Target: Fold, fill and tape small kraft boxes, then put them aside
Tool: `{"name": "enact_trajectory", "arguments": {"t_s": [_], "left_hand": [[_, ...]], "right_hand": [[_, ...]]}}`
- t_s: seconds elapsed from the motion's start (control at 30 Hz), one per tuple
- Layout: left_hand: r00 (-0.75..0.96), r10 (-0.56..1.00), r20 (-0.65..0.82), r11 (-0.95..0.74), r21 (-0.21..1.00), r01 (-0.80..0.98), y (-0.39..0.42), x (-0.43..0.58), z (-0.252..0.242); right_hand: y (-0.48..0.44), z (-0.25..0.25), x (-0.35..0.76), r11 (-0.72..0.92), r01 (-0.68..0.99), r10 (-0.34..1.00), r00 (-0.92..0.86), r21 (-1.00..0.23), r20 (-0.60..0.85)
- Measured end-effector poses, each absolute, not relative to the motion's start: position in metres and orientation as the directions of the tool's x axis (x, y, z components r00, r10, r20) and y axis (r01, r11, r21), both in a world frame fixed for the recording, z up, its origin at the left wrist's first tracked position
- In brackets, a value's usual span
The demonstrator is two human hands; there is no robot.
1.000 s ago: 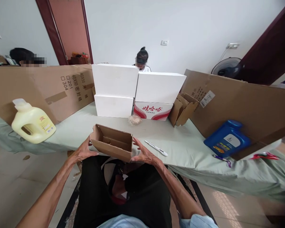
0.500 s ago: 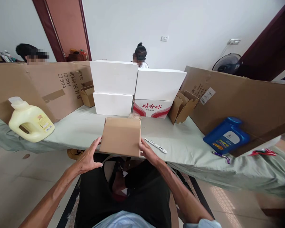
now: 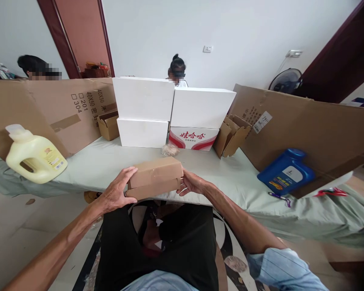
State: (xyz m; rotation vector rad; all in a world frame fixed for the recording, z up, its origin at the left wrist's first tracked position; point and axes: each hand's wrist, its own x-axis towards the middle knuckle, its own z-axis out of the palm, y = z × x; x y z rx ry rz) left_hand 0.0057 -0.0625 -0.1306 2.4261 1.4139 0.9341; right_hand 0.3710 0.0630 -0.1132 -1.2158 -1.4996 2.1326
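A small brown cardboard box (image 3: 154, 178) is at the near edge of the table, tilted so that a long face with a seam across it is turned toward me. My left hand (image 3: 121, 188) grips its left end, thumb low and fingers over the top corner. At the opposite end my right hand (image 3: 192, 182) presses its fingers against the side and lower corner. Just beyond the box lies a crumpled clear plastic clump (image 3: 170, 150). The box's underside and far face are hidden.
White boxes (image 3: 144, 99) are stacked at the back, one with red print (image 3: 194, 138). Large cardboard panels (image 3: 306, 133) flank both sides. A yellow jug (image 3: 36, 157) stands left; a blue bottle (image 3: 286, 171) and a purple pen (image 3: 279, 197) are right. Two people sit beyond.
The box has rolled over, showing a narrower seamed face. My left hand has closed onto its left end. The white cutter to the right is out of sight, where my right hand and forearm now are.
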Motion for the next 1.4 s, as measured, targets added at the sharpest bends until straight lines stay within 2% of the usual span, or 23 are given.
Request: {"name": "enact_trajectory", "arguments": {"t_s": [0.27,0.3,0.37,0.43,0.47,0.53,0.67,0.83,1.03,1.1,1.17,1.23,1.3,1.4], "left_hand": [[0.310,0.859,0.408,-0.501,0.540,0.677,-0.066,0.009,-0.110],[0.301,0.863,0.406,-0.492,0.543,0.680,-0.064,0.009,-0.111],[0.278,0.863,0.422,-0.486,0.541,0.687,-0.057,0.010,-0.112],[0.255,0.856,0.450,-0.485,0.527,0.697,-0.050,0.009,-0.113],[0.253,0.854,0.456,-0.485,0.518,0.704,-0.047,0.009,-0.113],[0.261,0.854,0.449,-0.484,0.505,0.715,-0.040,0.008,-0.113],[0.263,0.855,0.447,-0.485,0.510,0.711,-0.033,0.009,-0.113],[0.253,0.844,0.473,-0.496,0.508,0.705,-0.040,0.010,-0.112],[0.244,0.835,0.493,-0.506,0.513,0.694,-0.058,0.000,-0.116],[0.246,0.832,0.497,-0.510,0.512,0.691,-0.060,-0.001,-0.118],[0.242,0.824,0.512,-0.515,0.502,0.695,-0.060,0.000,-0.120],[0.245,0.812,0.530,-0.525,0.479,0.704,-0.060,0.002,-0.121],[0.258,0.800,0.541,-0.538,0.459,0.707,-0.062,0.005,-0.120],[0.269,0.792,0.548,-0.554,0.459,0.695,-0.065,0.009,-0.117]], "right_hand": [[0.079,-0.109,0.371,-0.391,0.357,0.646,-0.551,-0.849,-0.529],[0.078,-0.111,0.372,-0.345,0.387,0.667,-0.540,-0.855,-0.514],[0.076,-0.116,0.376,-0.137,0.546,0.779,-0.456,-0.826,-0.430],[0.072,-0.123,0.388,0.076,0.745,0.900,-0.337,-0.663,-0.276],[0.070,-0.128,0.396,0.130,0.818,0.938,-0.284,-0.560,-0.197],[0.065,-0.137,0.414,0.140,0.898,0.974,-0.200,-0.417,-0.103],[0.055,-0.158,0.441,0.098,0.951,0.990,-0.122,-0.293,-0.066],[0.052,-0.176,0.453,0.097,0.941,0.995,-0.102,-0.324,0.001],[0.056,-0.158,0.455,0.118,0.822,0.987,-0.034,-0.557,0.158],[0.049,-0.135,0.443,0.240,0.738,0.959,-0.080,-0.630,0.271],[0.037,-0.107,0.424,0.437,0.637,0.893,-0.228,-0.635,0.387],[0.023,-0.079,0.401,0.605,0.569,0.796,-0.446,-0.556,0.410],[0.012,-0.059,0.380,0.707,0.537,0.703,-0.603,-0.460,0.378],[0.007,-0.048,0.360,0.790,0.510,0.610,-0.709,-0.342,0.354]]}}
